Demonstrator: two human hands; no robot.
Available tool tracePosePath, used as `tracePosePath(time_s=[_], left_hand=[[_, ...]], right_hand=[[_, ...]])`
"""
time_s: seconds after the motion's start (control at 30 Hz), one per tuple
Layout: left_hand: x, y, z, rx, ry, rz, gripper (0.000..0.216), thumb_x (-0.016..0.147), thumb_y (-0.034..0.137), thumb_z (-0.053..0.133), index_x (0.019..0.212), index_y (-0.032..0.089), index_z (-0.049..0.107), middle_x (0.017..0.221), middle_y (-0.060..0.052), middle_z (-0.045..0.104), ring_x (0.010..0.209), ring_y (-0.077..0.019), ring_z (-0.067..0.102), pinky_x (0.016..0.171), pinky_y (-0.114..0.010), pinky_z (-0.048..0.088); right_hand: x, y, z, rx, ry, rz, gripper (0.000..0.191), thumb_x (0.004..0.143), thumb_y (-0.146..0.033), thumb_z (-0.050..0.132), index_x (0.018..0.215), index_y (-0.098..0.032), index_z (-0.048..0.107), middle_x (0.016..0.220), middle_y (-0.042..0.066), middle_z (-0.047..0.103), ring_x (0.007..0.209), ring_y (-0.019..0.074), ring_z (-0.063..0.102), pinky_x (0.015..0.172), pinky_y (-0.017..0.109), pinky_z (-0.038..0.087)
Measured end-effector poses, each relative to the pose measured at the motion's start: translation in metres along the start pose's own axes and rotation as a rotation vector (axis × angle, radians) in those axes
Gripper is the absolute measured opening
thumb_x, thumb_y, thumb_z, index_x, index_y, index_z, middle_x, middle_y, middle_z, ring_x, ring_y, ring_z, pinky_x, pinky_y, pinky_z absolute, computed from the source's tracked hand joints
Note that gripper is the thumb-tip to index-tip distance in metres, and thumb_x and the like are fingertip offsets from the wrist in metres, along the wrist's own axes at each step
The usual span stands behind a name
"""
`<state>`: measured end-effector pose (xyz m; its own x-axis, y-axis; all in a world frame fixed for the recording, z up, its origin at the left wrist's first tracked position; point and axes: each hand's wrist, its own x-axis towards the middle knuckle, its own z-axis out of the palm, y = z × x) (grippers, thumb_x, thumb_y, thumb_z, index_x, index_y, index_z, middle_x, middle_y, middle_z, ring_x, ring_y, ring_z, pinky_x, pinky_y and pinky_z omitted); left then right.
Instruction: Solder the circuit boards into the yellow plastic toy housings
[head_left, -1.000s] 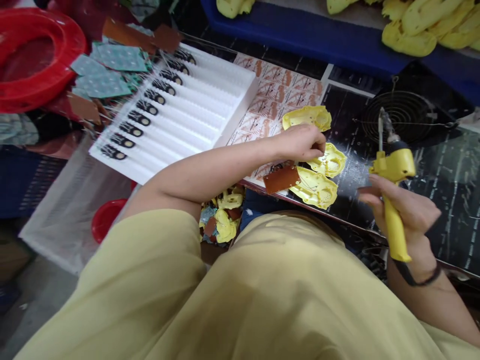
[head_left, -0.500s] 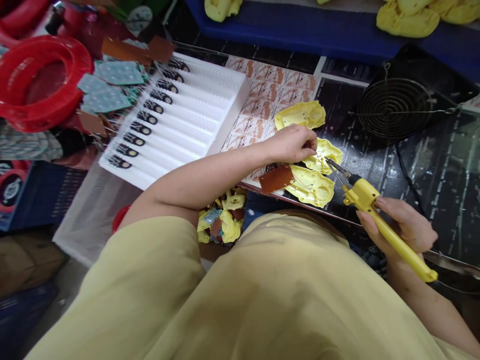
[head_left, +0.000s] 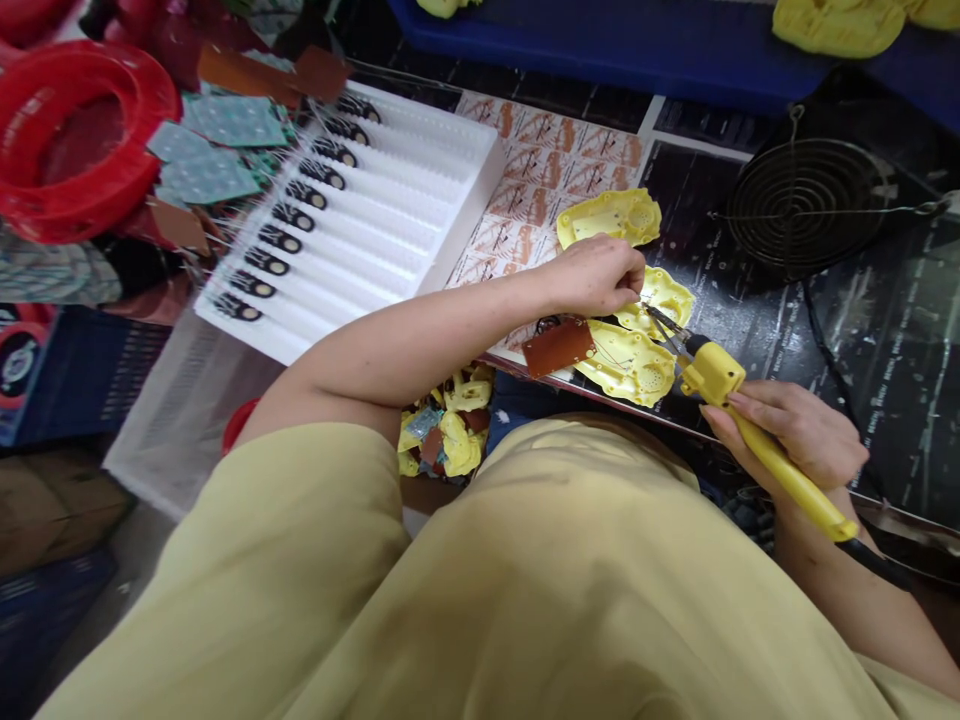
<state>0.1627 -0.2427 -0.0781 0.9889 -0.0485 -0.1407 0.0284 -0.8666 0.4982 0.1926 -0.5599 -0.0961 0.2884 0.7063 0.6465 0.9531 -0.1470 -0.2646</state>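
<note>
My right hand [head_left: 814, 435] is wrapped round the handle of a yellow soldering iron [head_left: 714, 372]. Its dark tip, with a thin feed tube alongside, reaches over the middle yellow plastic shell [head_left: 670, 292], close to my left fingertips. My left hand [head_left: 600, 277] is in a pinch at that shell's left side; what sits between the fingers is too small to make out. Nearer my body lies a second yellow shell [head_left: 634, 368], with a brown circuit board [head_left: 557, 347] and thin wires at its left. Another yellow shell [head_left: 611, 217] rests just beyond my left hand.
A white foam tray [head_left: 405, 200] with a row of small black parts stands left, beside teal boards [head_left: 214, 170] and red rings [head_left: 79, 225]. A black fan [head_left: 814, 205] with a wire guard stands at right. A blue bin [head_left: 570, 50] borders the back.
The soldering iron's tip has shifted slightly left over the middle shell, nearer my left fingers. My left hand keeps its pinch, and the whole view has tilted a little.
</note>
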Motion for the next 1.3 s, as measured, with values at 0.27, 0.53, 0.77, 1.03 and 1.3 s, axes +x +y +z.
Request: tracePosePath(time_s=[0.27,0.53,0.77,1.03,1.3], left_hand=[[0.001,-0.003,-0.001,-0.03,0.006,0.015,0.022,0.086,0.019,0.071,0.1,0.021,0.088,0.093,-0.001,0.083,0.104,-0.0213,0.079,0.106,-0.033,0.055],[-0.005,-0.003,0.001,-0.038,0.03,-0.012,0.022,0.092,0.023,0.071,0.105,0.023,0.088,0.108,-0.004,0.085,0.115,-0.0249,0.078,0.112,-0.038,0.055],[-0.005,-0.002,0.006,-0.056,0.095,-0.024,0.026,0.088,0.018,0.067,0.104,0.02,0.087,0.101,-0.005,0.085,0.109,-0.0247,0.078,0.106,-0.037,0.057],[-0.003,0.002,0.004,-0.033,0.049,-0.042,0.026,0.084,0.017,0.067,0.1,0.022,0.088,0.099,-0.004,0.084,0.108,-0.0249,0.078,0.111,-0.04,0.057],[-0.002,0.008,0.0,0.004,0.021,-0.078,0.026,0.083,0.014,0.068,0.098,0.02,0.088,0.097,-0.004,0.083,0.108,-0.026,0.079,0.106,-0.039,0.057]], right_hand=[[-0.01,0.006,-0.005,0.047,0.145,0.048,0.019,0.097,-0.025,0.09,0.109,-0.026,0.076,0.091,-0.002,0.083,0.07,0.0175,0.078,0.061,0.026,0.064],[-0.017,0.007,0.003,-0.046,0.186,0.142,0.039,0.098,-0.036,0.09,0.134,-0.029,0.077,0.102,0.001,0.086,0.074,0.0225,0.082,0.061,0.033,0.066],[-0.003,0.01,0.005,0.139,0.184,0.136,0.021,0.091,-0.017,0.092,0.099,-0.026,0.075,0.092,0.001,0.084,0.072,0.0223,0.081,0.064,0.032,0.069],[0.006,0.017,0.013,0.153,0.163,0.048,0.023,0.094,-0.028,0.094,0.088,-0.025,0.073,0.083,0.0,0.082,0.067,0.0183,0.079,0.059,0.025,0.065],[0.014,0.028,0.0,0.103,0.173,-0.05,0.022,0.094,-0.028,0.095,0.088,-0.025,0.073,0.081,-0.001,0.082,0.064,0.015,0.078,0.055,0.02,0.061]])
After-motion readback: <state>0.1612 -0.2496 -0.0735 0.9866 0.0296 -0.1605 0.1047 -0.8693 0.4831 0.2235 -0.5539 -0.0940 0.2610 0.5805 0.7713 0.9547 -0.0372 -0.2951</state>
